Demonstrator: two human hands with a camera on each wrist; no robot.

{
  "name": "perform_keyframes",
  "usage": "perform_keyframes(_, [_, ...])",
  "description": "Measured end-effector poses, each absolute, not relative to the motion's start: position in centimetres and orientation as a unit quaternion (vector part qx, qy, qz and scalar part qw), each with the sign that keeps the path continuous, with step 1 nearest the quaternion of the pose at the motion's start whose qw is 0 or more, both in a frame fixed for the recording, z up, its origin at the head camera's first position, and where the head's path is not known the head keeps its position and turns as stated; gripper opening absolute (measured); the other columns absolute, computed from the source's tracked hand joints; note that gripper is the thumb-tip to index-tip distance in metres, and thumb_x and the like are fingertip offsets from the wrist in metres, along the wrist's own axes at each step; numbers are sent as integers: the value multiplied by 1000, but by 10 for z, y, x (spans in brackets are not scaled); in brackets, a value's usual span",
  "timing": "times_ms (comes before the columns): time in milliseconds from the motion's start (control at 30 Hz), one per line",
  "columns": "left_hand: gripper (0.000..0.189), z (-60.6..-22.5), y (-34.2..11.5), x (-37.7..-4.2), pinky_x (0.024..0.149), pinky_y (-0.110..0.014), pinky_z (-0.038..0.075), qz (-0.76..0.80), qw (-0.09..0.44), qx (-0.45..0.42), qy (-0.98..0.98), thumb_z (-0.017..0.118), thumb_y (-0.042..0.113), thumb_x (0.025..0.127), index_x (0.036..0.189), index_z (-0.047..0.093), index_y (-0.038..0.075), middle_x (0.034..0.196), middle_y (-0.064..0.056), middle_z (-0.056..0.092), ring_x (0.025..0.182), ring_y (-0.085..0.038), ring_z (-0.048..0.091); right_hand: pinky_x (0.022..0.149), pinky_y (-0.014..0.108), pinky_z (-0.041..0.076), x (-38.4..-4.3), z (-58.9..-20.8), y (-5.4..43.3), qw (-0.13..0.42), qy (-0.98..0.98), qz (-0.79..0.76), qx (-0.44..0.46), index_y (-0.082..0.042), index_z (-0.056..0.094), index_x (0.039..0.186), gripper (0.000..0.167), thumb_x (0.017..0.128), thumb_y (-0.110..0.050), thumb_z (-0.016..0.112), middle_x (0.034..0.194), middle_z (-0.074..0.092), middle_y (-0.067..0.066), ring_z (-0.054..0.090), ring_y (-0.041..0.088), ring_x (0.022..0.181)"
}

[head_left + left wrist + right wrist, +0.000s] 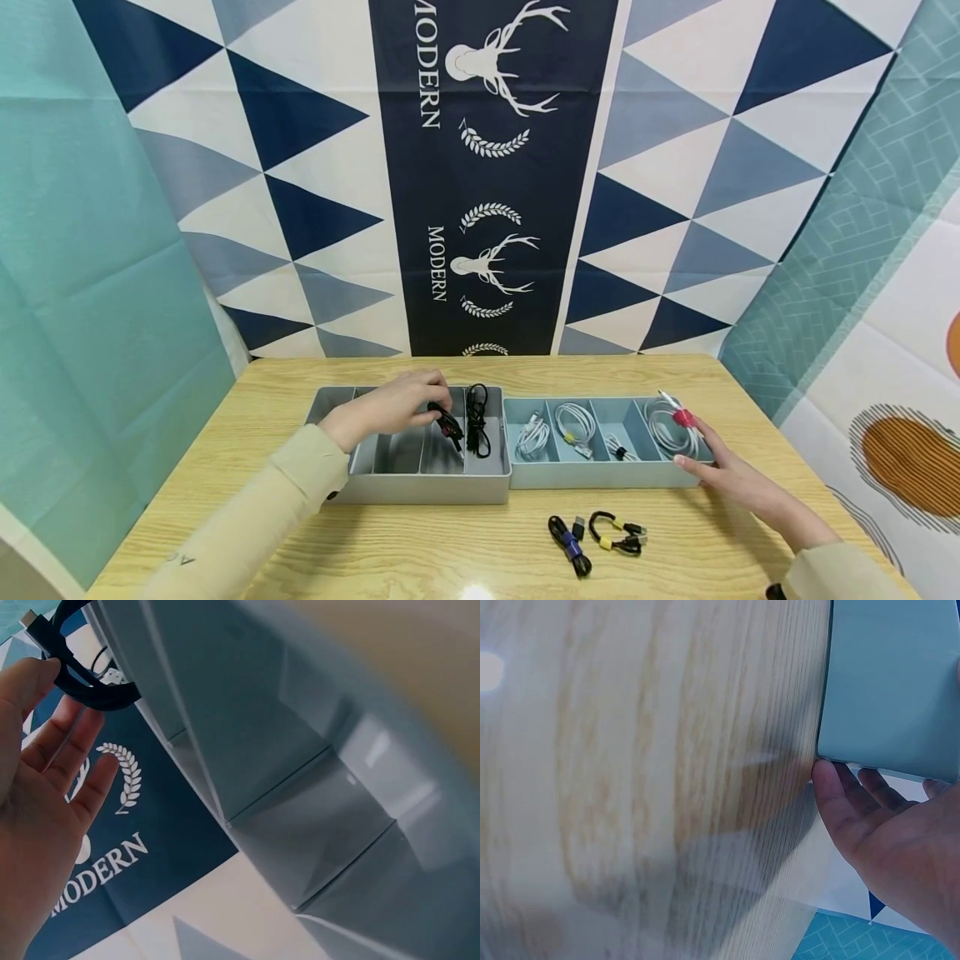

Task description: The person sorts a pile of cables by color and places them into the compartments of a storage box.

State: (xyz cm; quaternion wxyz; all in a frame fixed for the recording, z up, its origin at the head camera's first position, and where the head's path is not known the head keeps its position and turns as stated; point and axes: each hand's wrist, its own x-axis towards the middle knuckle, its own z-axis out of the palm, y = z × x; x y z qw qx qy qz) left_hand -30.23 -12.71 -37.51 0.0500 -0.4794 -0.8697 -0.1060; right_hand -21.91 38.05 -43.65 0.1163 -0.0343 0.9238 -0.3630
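Observation:
My left hand point(401, 404) pinches a coiled black cable point(450, 427) with a red tie between thumb and fingers, over a compartment of the grey divided box point(420, 490). In the left wrist view the cable's metal connector point(28, 619) pokes up past the thumb; the lower fingers stand free of it. My right hand point(727, 475) holds the right end of the light blue divided box point(592, 477), thumb on the front wall, other fingers along the end wall. In the compartment beside that hand lies a coiled white cable point(662, 433) with a red tie.
Another black cable point(477, 421) sits in the grey box's right compartment. White cables point(533, 437) occupy other blue compartments. On the wooden table point(420, 550) in front lie two black cables, one with a blue tie point(572, 547), one with yellow ties point(618, 537). A patterned cloth hangs behind.

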Motion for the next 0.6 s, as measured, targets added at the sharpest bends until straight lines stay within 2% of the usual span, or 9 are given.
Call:
perform_keyframes(433, [9, -388, -129, -313, 88, -39, 43, -114, 43, -475, -872, 63, 19, 91, 99, 64, 21, 104, 3, 56, 99, -14, 54, 86, 51, 40, -217, -434, 379, 122, 923, -364, -32, -4, -13, 149, 88, 97, -35, 50, 145, 3, 40, 31, 49, 115])
perform_keyframes(600, [8, -391, -129, -314, 89, -38, 43, -120, 50, -476, -870, 64, 18, 90, 98, 65, 21, 103, 3, 57, 99, -14, 55, 88, 56, 37, -216, -433, 379, 122, 923, -364, -31, -4, -13, 149, 88, 97, -35, 51, 145, 1, 40, 28, 51, 117])
